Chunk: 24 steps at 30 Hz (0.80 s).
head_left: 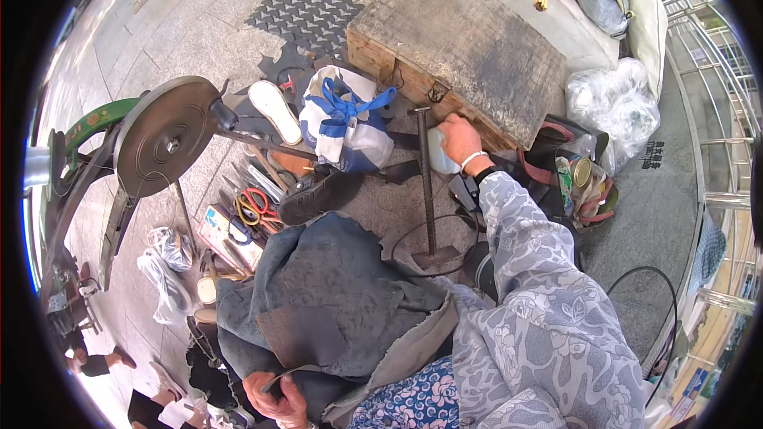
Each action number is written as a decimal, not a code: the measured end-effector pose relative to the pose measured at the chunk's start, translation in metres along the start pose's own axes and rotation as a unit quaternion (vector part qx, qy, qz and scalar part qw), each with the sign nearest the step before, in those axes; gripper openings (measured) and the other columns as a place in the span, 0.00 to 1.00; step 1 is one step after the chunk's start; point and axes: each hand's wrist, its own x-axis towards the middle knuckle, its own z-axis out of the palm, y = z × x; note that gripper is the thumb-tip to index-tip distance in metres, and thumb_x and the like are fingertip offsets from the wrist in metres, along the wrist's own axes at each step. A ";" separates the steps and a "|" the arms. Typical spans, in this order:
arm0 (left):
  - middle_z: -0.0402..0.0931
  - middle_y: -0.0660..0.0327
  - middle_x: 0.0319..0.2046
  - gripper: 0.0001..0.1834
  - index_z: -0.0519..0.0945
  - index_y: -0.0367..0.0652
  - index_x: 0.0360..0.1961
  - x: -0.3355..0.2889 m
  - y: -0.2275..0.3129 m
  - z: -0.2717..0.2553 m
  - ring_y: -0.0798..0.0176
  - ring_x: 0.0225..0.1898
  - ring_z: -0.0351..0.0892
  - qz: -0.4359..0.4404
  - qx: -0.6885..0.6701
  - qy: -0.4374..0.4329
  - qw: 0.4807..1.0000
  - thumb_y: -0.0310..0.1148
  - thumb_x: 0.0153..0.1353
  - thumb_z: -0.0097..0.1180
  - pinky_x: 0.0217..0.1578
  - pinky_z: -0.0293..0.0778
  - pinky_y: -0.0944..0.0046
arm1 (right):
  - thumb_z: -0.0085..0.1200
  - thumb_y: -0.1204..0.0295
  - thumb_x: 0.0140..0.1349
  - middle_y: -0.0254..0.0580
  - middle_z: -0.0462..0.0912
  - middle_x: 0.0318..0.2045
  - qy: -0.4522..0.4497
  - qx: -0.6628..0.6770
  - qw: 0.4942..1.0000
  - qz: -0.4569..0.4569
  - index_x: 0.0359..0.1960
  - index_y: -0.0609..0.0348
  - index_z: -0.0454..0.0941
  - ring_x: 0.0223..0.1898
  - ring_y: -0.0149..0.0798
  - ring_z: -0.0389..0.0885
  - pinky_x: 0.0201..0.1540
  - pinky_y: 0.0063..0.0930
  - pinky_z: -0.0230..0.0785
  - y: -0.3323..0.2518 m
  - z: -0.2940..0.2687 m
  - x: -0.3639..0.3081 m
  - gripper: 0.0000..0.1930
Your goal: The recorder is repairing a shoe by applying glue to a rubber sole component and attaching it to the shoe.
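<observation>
My right hand (459,140) reaches out beside the wooden box, its fingers closed at the top of a whitish plastic container (439,152). The hand covers part of that container. Low in the picture, my left hand (276,402) pinches a thin, curved dark strip (296,371) over my lap. A worn dark blue apron (334,278) covers my legs, with a brown patch (306,338) on it. Between my knees and the box stands an upright metal cobbler's anvil (427,191), just left of my right forearm.
A hand-cranked machine with a big wheel (163,151) stands left. Nearby lie red-handled scissors (253,205), a dark shoe (322,197), a white insole (274,111) and a blue-and-white cloth bag (338,143). The wooden box (469,32) blocks the far side; an open bag (568,179) sits right.
</observation>
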 end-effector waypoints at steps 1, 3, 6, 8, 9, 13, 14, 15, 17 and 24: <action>0.66 0.55 0.24 0.13 0.67 0.39 0.28 0.000 -0.001 0.000 0.51 0.26 0.67 0.003 -0.004 0.002 1.000 0.37 0.54 0.54 0.29 0.62 0.55 | 0.51 0.78 0.43 0.41 0.75 0.36 -0.043 -0.003 0.998 0.040 0.32 0.54 0.79 0.43 0.47 0.72 0.46 0.37 0.68 0.001 0.003 -0.005 0.11; 0.65 0.55 0.24 0.13 0.66 0.39 0.29 0.000 -0.002 0.001 0.51 0.26 0.67 0.007 -0.007 0.008 1.000 0.37 0.55 0.54 0.29 0.62 0.55 | 0.51 0.78 0.43 0.41 0.75 0.35 -0.026 0.003 0.999 0.048 0.31 0.55 0.79 0.43 0.47 0.72 0.45 0.37 0.68 -0.002 -0.001 -0.009 0.11; 0.65 0.55 0.24 0.13 0.66 0.39 0.29 -0.001 -0.004 0.001 0.51 0.25 0.66 0.017 -0.006 0.015 1.000 0.37 0.55 0.54 0.29 0.62 0.56 | 0.53 0.79 0.41 0.43 0.74 0.34 -0.081 -0.001 0.996 0.023 0.30 0.56 0.79 0.41 0.48 0.73 0.44 0.38 0.69 0.002 -0.008 -0.009 0.11; 0.65 0.55 0.24 0.13 0.66 0.39 0.29 -0.001 -0.006 0.001 0.51 0.25 0.66 0.015 -0.015 0.005 1.000 0.37 0.55 0.54 0.29 0.62 0.56 | 0.54 0.78 0.42 0.44 0.74 0.34 -0.120 -0.028 0.992 0.005 0.29 0.56 0.79 0.41 0.49 0.73 0.43 0.39 0.69 0.000 -0.011 -0.003 0.10; 0.65 0.55 0.24 0.13 0.66 0.39 0.29 -0.002 -0.006 0.002 0.51 0.25 0.66 0.014 -0.016 0.005 1.000 0.37 0.55 0.54 0.29 0.62 0.56 | 0.54 0.78 0.42 0.44 0.74 0.34 -0.161 -0.054 0.985 -0.013 0.29 0.57 0.79 0.42 0.49 0.74 0.43 0.39 0.69 -0.002 -0.013 -0.002 0.09; 0.64 0.55 0.24 0.13 0.66 0.39 0.29 -0.001 -0.004 0.005 0.52 0.26 0.66 0.007 -0.023 0.005 1.000 0.36 0.55 0.54 0.29 0.62 0.56 | 0.58 0.73 0.43 0.46 0.75 0.34 -0.211 -0.086 0.973 0.032 0.30 0.56 0.80 0.42 0.49 0.75 0.45 0.40 0.69 -0.003 -0.015 -0.004 0.09; 0.64 0.55 0.24 0.13 0.66 0.39 0.29 -0.002 -0.003 0.003 0.52 0.26 0.66 -0.003 -0.020 0.003 1.000 0.36 0.54 0.54 0.29 0.62 0.56 | 0.60 0.70 0.43 0.48 0.75 0.36 -0.220 -0.052 0.972 0.066 0.33 0.58 0.80 0.43 0.49 0.75 0.46 0.39 0.68 -0.012 -0.024 -0.002 0.13; 0.64 0.55 0.24 0.13 0.66 0.39 0.29 -0.004 -0.003 0.000 0.52 0.26 0.66 -0.007 -0.018 0.005 1.000 0.36 0.54 0.54 0.29 0.62 0.56 | 0.62 0.68 0.43 0.50 0.76 0.38 -0.230 -0.017 0.968 0.099 0.36 0.59 0.80 0.44 0.50 0.74 0.48 0.39 0.68 -0.019 -0.028 0.000 0.16; 0.64 0.55 0.24 0.13 0.66 0.39 0.30 -0.004 -0.003 -0.003 0.52 0.26 0.66 -0.002 -0.026 0.001 1.000 0.36 0.54 0.54 0.29 0.62 0.56 | 0.64 0.66 0.41 0.52 0.76 0.41 -0.122 0.059 0.985 0.106 0.41 0.61 0.77 0.46 0.51 0.74 0.50 0.38 0.66 -0.010 -0.014 0.004 0.22; 0.65 0.55 0.25 0.12 0.66 0.39 0.30 -0.001 -0.002 0.000 0.52 0.27 0.67 -0.010 -0.031 -0.007 0.999 0.36 0.54 0.54 0.30 0.62 0.56 | 0.65 0.69 0.40 0.55 0.73 0.49 0.038 0.347 0.898 0.269 0.53 0.64 0.66 0.54 0.48 0.70 0.56 0.32 0.62 0.009 0.046 0.036 0.35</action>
